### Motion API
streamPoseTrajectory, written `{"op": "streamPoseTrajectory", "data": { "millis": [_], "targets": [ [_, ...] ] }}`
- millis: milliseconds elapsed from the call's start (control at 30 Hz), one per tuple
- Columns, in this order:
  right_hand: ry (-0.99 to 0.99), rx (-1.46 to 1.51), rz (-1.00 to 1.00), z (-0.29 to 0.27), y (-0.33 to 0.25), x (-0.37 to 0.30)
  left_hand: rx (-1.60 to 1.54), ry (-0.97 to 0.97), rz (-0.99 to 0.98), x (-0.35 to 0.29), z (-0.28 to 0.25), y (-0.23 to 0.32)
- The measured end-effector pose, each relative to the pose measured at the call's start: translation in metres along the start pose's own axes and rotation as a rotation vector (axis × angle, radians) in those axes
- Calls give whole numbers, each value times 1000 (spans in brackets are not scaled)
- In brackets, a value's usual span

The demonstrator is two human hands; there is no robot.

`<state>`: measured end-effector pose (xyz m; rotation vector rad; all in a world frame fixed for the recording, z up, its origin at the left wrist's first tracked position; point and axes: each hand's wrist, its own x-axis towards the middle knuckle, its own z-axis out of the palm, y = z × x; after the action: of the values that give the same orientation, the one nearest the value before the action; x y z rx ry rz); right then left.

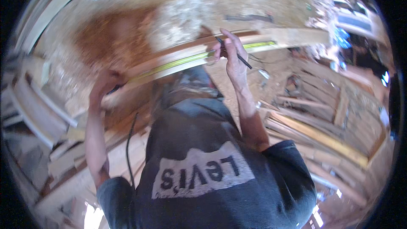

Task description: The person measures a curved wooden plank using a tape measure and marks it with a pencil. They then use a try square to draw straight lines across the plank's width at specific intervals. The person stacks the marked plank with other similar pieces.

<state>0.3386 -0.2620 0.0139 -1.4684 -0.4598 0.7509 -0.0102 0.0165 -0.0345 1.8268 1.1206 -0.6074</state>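
A long wooden board (pixel 292 36) runs across in front of me, with a yellow tape measure blade (pixel 178 62) stretched along its top. My left hand (pixel 104 87) presses the tape's dark end down on the board's left part. Over the tape near the middle, my right hand (pixel 233 57) holds a dark pencil (pixel 237 55), with its tip at the blade. Below the board my dark shirt fills the lower middle of the view.
A pale chipboard sheet (pixel 178 4) lies behind the board. Stacked timber offcuts (pixel 313 131) lie on the floor to the right, and more planks (pixel 38 114) lean at the left. A black cable (pixel 129 140) hangs by my left arm.
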Motion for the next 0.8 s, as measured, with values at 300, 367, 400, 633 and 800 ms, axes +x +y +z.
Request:
{"op": "streamPoseTrajectory", "data": {
  "millis": [300,367,400,633,800],
  "targets": [
    [-667,-406,-501,108,52,8,-147,18,39,-6,4,2],
    [-657,-436,-326,116,44,4,-183,11,17,-9,3,6],
    [-675,-450,-293,117,47,4,-168,10,24,-9,3,6],
    [-659,-407,-336,117,66,9,-167,-12,10,-13,-2,14],
    [-623,-421,-181,119,61,4,-135,-25,16,-9,-2,10]
  ]
}}
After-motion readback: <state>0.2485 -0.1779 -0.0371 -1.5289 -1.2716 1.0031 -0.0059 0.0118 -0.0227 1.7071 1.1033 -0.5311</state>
